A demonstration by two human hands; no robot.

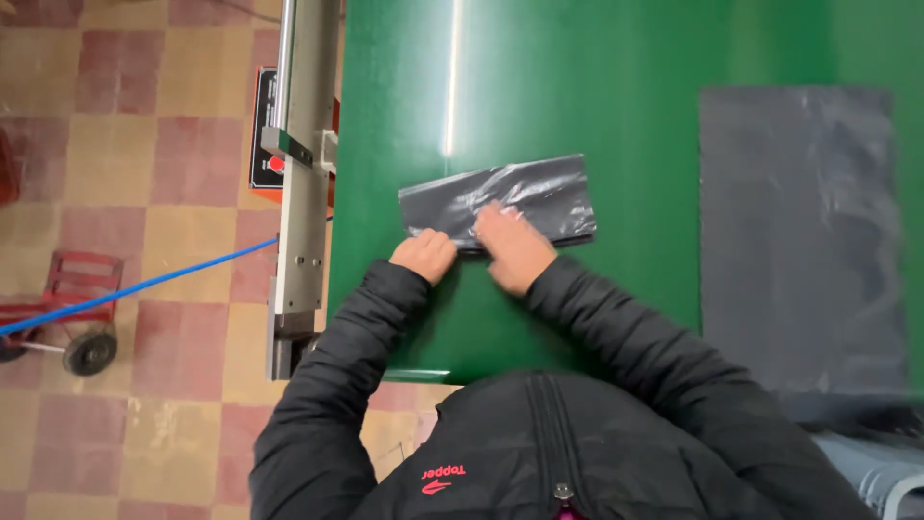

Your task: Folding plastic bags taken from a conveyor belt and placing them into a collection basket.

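Note:
A folded dark grey plastic bag (525,197) lies on the green table (577,87) just in front of me. My left hand (424,254) is closed at the bag's near left corner, touching its edge. My right hand (512,247) lies flat on the bag's near edge, fingers together, pressing it down. Both arms wear black padded sleeves.
A stack of flat grey plastic bags (801,231) lies on the right of the table. A metal rail (303,173) with an orange and black control box (266,135) runs along the table's left edge. On the tiled floor a red hand cart (67,308) stands with a blue hose (144,285).

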